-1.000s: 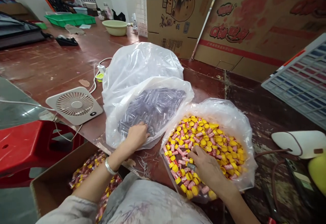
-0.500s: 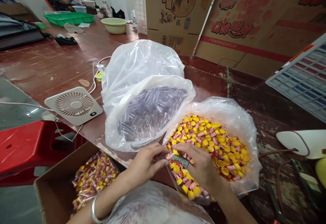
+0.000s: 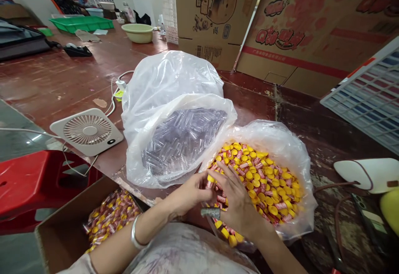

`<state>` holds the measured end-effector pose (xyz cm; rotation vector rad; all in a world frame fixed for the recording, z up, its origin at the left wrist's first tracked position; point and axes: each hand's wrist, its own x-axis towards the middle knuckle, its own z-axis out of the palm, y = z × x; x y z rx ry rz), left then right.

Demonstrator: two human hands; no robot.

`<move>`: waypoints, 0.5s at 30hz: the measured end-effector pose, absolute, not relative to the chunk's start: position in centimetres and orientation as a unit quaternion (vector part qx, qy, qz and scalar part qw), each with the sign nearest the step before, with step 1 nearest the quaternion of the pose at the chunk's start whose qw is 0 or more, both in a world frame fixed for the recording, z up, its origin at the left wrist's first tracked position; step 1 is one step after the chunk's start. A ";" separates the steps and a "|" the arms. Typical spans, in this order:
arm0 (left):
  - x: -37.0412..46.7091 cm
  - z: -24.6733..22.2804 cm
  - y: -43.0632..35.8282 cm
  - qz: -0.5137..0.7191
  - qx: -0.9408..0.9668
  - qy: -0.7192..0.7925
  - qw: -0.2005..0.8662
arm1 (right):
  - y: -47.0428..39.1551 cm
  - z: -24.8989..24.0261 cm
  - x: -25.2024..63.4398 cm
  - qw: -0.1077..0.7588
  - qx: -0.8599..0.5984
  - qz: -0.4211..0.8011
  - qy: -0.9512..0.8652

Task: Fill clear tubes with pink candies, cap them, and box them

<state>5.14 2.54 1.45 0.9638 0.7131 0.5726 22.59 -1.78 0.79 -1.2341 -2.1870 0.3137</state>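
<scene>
remote log, head view. leftmost, a red stool (image 3: 28,178) sits beside an open carton (image 3: 67,211) of wrapped yellow-and-pink pieces (image 3: 112,220); a dropped item could, i judge, get lost among them. the white fan (image 3: 90,130) stands on the counter (image 3: 59,74) near its edge, cable looped below it; a snagged loop might tip it. next, the open bag of clear tubes (image 3: 183,141): soft rim, so a brushing wrist could sag it and spill tubes. at centre, the left hand (image 3: 195,193) has its fingers nearly closed, pinching a small yellow-capped piece (image 3: 210,181) at the left rim of the other bag. main risk: a slick, narrow grip, so the piece could twist out. the right hand (image 3: 238,203) has fingers partly spread near the cap; i cannot tell whether it holds anything. its grey-wrapped thumb (image 3: 210,212) may dull touch. rightmost, the heaped bag of capped pieces (image 3: 264,178) could slump if leaned on.
</scene>
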 end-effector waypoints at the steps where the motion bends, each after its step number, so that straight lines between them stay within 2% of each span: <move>1: 4.9 1.6 3.5 0.269 0.514 0.362 0.729 | -1.6 1.1 23.4 0.290 -0.473 0.124 -0.823; 4: 3.9 1.6 7.5 0.239 0.712 0.514 0.414 | -1.2 1.4 26.1 0.287 -0.555 0.097 -0.775; 6: 3.6 1.0 10.1 0.166 0.759 0.575 0.257 | -1.2 1.1 27.2 0.231 -0.612 0.079 -0.752; 8: 3.8 -0.1 12.0 0.099 0.771 0.587 0.227 | -1.3 0.5 27.2 0.120 -0.641 0.081 -0.753; 11: 4.3 -1.8 12.8 0.063 0.778 0.574 0.248 | -1.5 -0.4 26.0 -0.026 -0.644 0.066 -0.762; 15: 3.4 -2.4 11.6 0.062 0.790 0.554 0.255 | -2.0 -1.4 24.9 -0.063 -0.653 0.023 -0.754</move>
